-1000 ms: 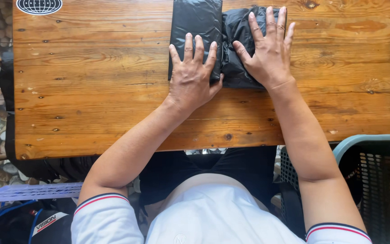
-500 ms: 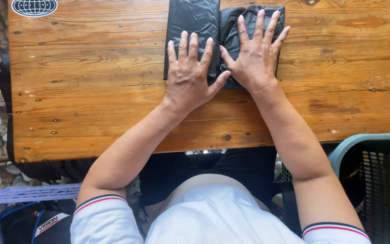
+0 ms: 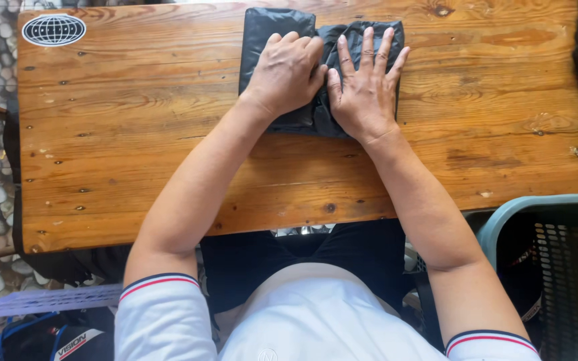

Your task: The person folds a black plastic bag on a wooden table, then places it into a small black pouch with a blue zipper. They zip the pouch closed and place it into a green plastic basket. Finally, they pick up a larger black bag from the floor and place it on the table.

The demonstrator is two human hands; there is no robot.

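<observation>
Both hands on black folded fabric (image 3: 282, 27) at desk (image 3: 135, 154) far edge: left hand (image 3: 287, 72) curled, gripping it; right hand (image 3: 364, 87) flat, fingers apart. Best w/ even pressure, edges aligned.

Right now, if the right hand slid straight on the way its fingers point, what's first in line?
The right hand lies flat on the black garment, fingers toward the far table edge. Past the garment's edge, only a strip of bare wood shows.

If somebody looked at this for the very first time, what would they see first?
Probably the two bare hands side by side on a folded black plastic bag at the far middle of the wooden table. The left hand has curled fingers, and the right hand lies flat with fingers spread. A teal plastic basket sits at the lower right.
</observation>
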